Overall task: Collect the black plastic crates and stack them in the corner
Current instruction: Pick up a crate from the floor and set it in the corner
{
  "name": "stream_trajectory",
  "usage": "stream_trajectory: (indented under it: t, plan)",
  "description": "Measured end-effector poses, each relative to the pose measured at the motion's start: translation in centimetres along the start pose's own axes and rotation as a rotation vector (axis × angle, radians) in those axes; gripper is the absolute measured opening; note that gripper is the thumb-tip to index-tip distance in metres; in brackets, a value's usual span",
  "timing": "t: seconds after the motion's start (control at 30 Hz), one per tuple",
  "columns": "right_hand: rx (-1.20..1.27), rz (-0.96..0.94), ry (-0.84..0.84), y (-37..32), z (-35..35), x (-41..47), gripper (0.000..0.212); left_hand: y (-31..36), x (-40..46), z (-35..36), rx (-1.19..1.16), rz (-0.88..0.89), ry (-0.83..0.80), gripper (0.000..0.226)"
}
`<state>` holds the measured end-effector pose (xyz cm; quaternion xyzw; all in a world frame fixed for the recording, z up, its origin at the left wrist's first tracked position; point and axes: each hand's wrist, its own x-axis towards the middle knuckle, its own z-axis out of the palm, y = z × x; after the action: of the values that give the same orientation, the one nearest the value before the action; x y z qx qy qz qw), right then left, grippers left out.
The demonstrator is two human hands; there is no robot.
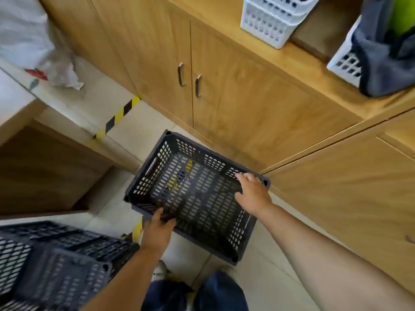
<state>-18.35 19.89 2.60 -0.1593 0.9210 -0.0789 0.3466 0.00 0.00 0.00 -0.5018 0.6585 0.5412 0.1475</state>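
pale tiled floor (125,133) is carrying yellow-black hazard tape (119,115), crumpled white plastic (60,72) lying near the cabinets, and blurred black crates (56,261) sitting at lower left.

A crate (197,194) sits in the corner where two runs of cabinets (224,90) meet, the left hand (157,230) on its near rim, the right hand (252,195) on its far right corner; more crates (56,263) lie to the left; baskets (271,21) stand on the counter above; a bag (29,37) lies far left.

bare forearms (314,248), dark blue trousers (220,292), pale shoes (160,271)
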Motion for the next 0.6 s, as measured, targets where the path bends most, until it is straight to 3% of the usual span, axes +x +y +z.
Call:
stream_trajectory:
  t: [0.2, 0.47, 0.6]
  plan:
    - [-0.049, -0.068, -0.082, -0.4, 2.2, 9.1, 0.064, -2.5, 2.6, 1.3, -0.652, -0.458, -0.032, 0.063]
    - [-0.015, 0.006, -0.089, 0.3, 3.9, 15.6, 0.079, -5.4, 5.7, 2.1, -1.003, -0.491, -0.067, 0.065]
    - [0.302, 0.138, -0.211, 1.1, 4.5, 16.9, 0.083, -6.6, 6.5, 2.6, -1.121, -0.499, -0.030, 0.068]
